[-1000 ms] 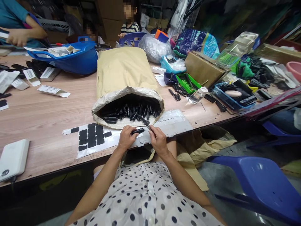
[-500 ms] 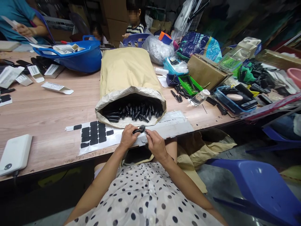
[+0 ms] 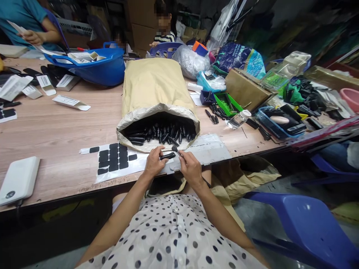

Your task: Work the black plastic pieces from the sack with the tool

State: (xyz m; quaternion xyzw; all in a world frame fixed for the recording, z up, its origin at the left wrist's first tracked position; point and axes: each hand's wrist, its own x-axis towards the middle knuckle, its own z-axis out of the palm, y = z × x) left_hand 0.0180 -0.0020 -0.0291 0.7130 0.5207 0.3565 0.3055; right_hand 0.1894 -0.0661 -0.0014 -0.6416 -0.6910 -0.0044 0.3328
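A slim black tube [image 3: 167,155] sits in a worker's left hand [image 3: 153,162] above the near edge of a wood-grain table [image 3: 64,130], its far end pointing right. The left thumb and fingers are closed around it. The right hand [image 3: 192,166] pinches a round-headed dark piece [image 3: 174,148] between thumb and fingertips, its head just beside the tube's end; whether the two touch cannot be told.

Below the hands lies a flat grey-white board [image 3: 209,147], extending right. Just beyond, a tan sack [image 3: 154,82] opens toward the worker, showing a heap of black parts [image 3: 165,132]. To the left, a white sheet bears black rounded stickers [image 3: 113,158], with a white power bank [image 3: 21,179] farther left.

On the far left, a blue basin [image 3: 103,73] holds white boxes, near a co-worker in a teal top [image 3: 30,35] who grips a pale flat piece. To the right stand a green tray [image 3: 235,111], a clear bottle [image 3: 237,120] and a cardboard box [image 3: 244,89].
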